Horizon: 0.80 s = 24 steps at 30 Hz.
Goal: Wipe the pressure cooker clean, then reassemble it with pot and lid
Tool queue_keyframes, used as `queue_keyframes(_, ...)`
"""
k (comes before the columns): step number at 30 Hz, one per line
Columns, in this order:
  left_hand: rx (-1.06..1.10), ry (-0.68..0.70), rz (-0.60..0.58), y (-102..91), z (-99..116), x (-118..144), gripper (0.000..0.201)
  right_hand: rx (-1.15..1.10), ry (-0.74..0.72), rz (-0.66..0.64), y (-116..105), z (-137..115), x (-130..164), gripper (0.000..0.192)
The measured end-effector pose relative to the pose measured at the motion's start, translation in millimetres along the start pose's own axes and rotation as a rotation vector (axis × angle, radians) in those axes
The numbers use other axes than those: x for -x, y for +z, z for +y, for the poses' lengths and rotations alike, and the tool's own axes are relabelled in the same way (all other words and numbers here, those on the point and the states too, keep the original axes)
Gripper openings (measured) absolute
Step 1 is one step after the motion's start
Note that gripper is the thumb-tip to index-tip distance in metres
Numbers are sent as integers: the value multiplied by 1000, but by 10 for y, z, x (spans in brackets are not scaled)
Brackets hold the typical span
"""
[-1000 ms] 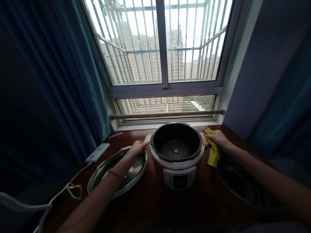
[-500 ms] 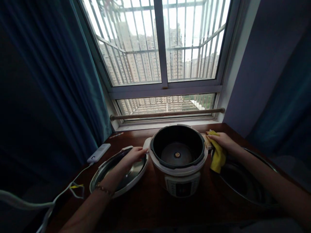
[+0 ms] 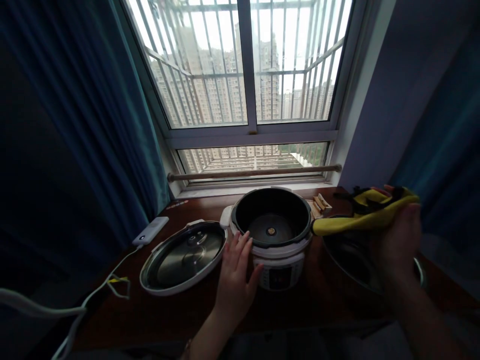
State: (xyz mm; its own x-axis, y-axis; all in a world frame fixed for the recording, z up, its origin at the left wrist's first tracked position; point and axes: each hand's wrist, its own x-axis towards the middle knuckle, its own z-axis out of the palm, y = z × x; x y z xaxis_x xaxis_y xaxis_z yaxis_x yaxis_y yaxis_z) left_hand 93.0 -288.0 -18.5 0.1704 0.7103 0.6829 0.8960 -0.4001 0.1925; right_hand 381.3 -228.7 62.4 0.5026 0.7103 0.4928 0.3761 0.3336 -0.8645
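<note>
A pressure cooker stands uncovered on the dark wooden table, its black inside in view with a small round centre. My left hand has its fingers spread, the tips at the cooker's front left rim. To the right, my right hand is raised and closed around a yellow cloth with black parts. The cloth's left end hangs beside the cooker's right side. Left of the cooker lies its lid, metal inside upward. Behind the cloth a dark round pan-like vessel is partly hidden.
A white power bank with a white cable lies on the table's left. At the back stand a barred window and a rail. A blue curtain hangs left, close to the table.
My left hand has left the cooker's left handle and moved to its front rim. My right hand has lifted the cloth off the right handle, up and to the right.
</note>
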Motion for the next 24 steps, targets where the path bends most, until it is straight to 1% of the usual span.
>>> queue_keyframes(1, -18, 18, -3, 68, 33, -19, 52, -41, -96, 21, 110, -81, 130, 55)
queue_keyframes(2, -33, 24, -7, 137, 50, -42, 52, -74, -211, -32, 243, -128, 257, 53)
queue_keyframes(3, -43, 22, -11, 202, 53, -64, 51, -56, -346, -129, 387, -142, 376, 51)
queue_keyframes(4, -49, 19, -8, 260, 47, -81, 50, 18, -471, -255, 528, -128, 483, 49)
queue_keyframes(5, -53, 19, 0, 306, 37, -90, 48, 137, -557, -362, 652, -95, 573, 45)
queue_keyframes(7, -61, 18, 11, 357, 18, -89, 47, 338, -607, -469, 817, -3, 698, 35)
queue_keyframes(9, -64, 11, -2, 358, 14, -73, 48, 414, -602, -539, 854, 84, 754, 30)
queue_keyframes(11, -60, 0, -24, 335, 21, -58, 49, 392, -640, -607, 796, 155, 773, 31)
queue_keyframes(12, -59, -2, -26, 325, 25, -53, 48, 375, -670, -620, 749, 188, 782, 37)
queue_keyframes(15, -55, -3, -5, 330, 28, -51, 45, 355, -725, -589, 612, 290, 842, 76)
queue_keyframes(16, -52, -4, 7, 343, 26, -51, 43, 344, -723, -570, 579, 326, 872, 81)
queue_keyframes(17, -47, -4, 20, 359, 23, -52, 42, 319, -712, -554, 552, 359, 902, 79)
queue_keyframes(20, -26, -7, 64, 406, 17, -51, 39, 160, -629, -479, 482, 438, 958, 53)
queue_keyframes(22, -8, -12, 83, 420, 18, -50, 37, 44, -477, -409, 406, 477, 954, 36)
queue_keyframes(24, 9, -16, 87, 419, 22, -49, 36, -67, -220, -328, 280, 530, 933, 27)
